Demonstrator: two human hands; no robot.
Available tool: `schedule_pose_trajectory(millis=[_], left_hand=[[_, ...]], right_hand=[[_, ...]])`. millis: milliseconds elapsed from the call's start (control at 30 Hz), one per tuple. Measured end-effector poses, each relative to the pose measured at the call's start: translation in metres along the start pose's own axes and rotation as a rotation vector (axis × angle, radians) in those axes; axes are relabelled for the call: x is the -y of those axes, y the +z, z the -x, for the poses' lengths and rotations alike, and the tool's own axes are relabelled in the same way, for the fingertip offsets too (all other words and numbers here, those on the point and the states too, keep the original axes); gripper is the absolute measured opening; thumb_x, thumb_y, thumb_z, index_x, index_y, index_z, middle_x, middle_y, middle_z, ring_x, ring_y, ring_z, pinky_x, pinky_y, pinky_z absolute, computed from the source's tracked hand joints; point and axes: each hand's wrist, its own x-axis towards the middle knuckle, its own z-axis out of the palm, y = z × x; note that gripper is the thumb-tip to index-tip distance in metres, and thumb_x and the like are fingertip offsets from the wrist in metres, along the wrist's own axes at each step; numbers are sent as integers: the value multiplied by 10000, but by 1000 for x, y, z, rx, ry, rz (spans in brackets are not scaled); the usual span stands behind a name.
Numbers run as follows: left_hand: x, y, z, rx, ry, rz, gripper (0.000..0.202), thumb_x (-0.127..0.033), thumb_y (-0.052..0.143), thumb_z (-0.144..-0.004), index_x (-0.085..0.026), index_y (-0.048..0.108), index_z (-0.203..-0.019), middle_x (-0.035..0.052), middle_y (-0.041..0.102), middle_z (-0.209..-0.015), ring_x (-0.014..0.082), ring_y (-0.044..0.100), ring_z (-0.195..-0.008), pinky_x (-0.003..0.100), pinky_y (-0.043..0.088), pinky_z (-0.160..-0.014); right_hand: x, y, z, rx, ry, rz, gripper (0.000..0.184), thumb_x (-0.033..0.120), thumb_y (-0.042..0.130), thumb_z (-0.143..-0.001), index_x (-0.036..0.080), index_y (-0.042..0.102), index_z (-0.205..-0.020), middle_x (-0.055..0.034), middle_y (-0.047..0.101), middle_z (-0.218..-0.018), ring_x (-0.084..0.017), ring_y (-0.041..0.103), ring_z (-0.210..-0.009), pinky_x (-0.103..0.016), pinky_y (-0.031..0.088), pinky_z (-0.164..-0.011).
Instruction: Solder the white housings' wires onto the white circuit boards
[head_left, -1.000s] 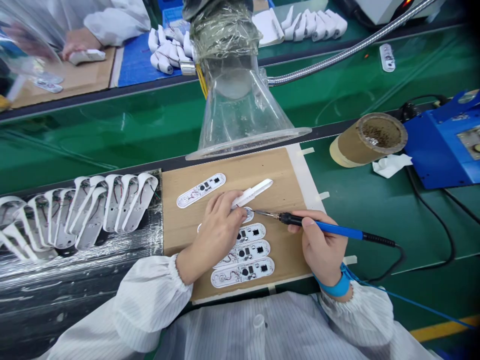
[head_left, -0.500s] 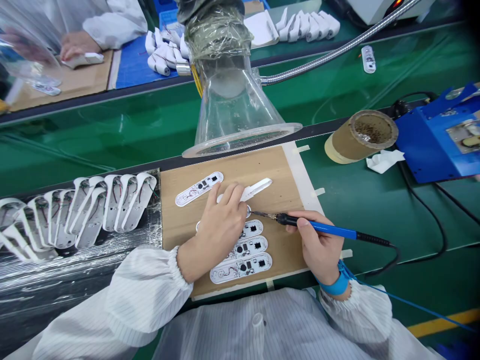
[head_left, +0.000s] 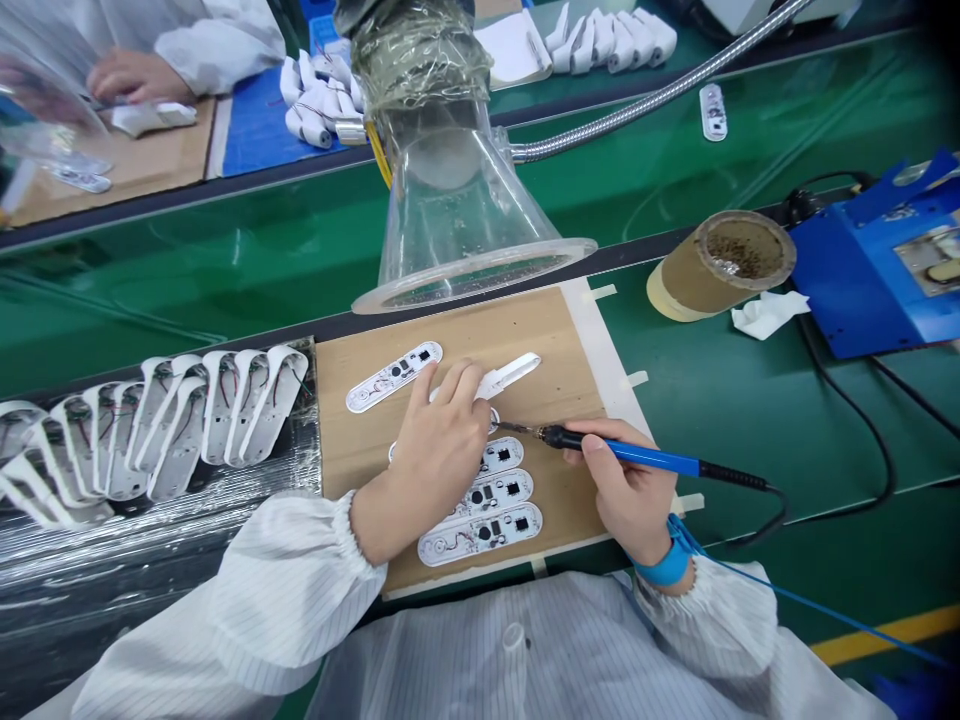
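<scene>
curved white shells (head_left: 176, 450) on shiny film (head_left: 247, 540)!
left hand (head_left: 442, 440) arches over a rounded white board (head_left: 493, 418) on flat cardboard (head_left: 559, 395), its hold hidden; right hand (head_left: 630, 485) grips the smooth blue soldering iron (head_left: 656, 458), thin metal tip (head_left: 523, 430) at the board's end.

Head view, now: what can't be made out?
All head view:
Left grip: whether it holds the white part; its back hides any contact.
Circuit board under it: mostly covered by that grip.
Soldering iron: tip contact, too small.
Blue station: right end, cut by frame edge.
</scene>
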Motion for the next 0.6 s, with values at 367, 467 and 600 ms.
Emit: schedule_pose_trajectory(millis=[367,467,600], left_hand=[[1,2,0,6,-5,-15,261,-41,574,-987,-152,733,-813,220,646,-1323,380,619,-1332,639,495,-1171],[1,1,0,14,0,-28,264,-37,566,-986,-143,738,-815,228,646,-1329,385,620,-1331,643,493,-1173],[1,-1,0,30,-6,-45,265,-16,567,-972,-146,748,-829,215,651,-1356,368,610,-1358,618,477,-1203]], right_hand=[[0,0,0,-15,2,-4,127,325,722,-983,257,828,-966,-12,774,-711,-198,747,-626,-308,604,-573],[-1,-1,1,-50,2,-9,135,325,719,-985,251,830,-963,-18,785,-743,-197,750,-637,-314,611,-585],[-5,-2,2,-84,-15,-28,140,313,717,-990,240,834,-968,-17,782,-750,-193,745,-642,-312,607,-592]])
